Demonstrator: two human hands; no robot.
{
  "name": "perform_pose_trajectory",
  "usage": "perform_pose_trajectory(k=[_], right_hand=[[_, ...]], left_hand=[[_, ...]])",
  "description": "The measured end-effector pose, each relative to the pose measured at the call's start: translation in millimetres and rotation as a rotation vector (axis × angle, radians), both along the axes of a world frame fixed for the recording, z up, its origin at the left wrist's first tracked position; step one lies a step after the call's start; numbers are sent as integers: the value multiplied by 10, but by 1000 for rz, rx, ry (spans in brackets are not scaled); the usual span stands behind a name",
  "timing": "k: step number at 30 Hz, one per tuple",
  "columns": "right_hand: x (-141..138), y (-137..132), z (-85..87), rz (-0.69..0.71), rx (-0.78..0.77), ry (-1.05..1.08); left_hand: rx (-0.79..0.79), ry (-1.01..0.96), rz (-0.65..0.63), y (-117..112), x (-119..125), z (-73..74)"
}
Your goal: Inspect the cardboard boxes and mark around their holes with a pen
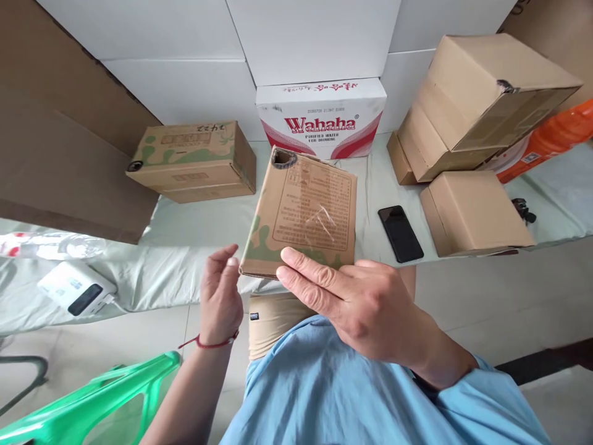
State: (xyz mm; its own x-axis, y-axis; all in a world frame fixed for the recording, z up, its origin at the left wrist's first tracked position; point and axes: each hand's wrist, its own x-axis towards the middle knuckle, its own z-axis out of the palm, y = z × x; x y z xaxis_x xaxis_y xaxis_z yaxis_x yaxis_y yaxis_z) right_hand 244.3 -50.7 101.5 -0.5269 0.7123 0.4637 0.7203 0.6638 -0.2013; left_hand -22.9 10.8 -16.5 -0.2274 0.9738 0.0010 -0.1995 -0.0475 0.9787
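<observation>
cardboard box (296, 210) | near edge under right hand (365, 303), grip unclear | left hand (222, 296) beside, half-open

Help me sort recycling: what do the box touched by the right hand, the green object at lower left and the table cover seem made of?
Box: matte brown cardboard, by its printed panel and worn edges; glossy streaks suggest clear tape.
Green object: probably moulded plastic, smooth with glossy highlights.
Table cover: perhaps cloth, dull and creased, though possibly plastic.
</observation>
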Motion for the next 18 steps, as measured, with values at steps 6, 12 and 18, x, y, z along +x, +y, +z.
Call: perform_pose_trajectory(k=[6, 12, 18], right_hand=[[38, -111, -36, 57, 20, 45], [33, -216, -86, 165, 36, 207], [547, -7, -696, -329, -45, 631]], left_hand=[[240, 61, -208, -65, 206, 769], [167, 224, -370, -48, 421, 1119], [176, 141, -93, -29, 448, 1091]])
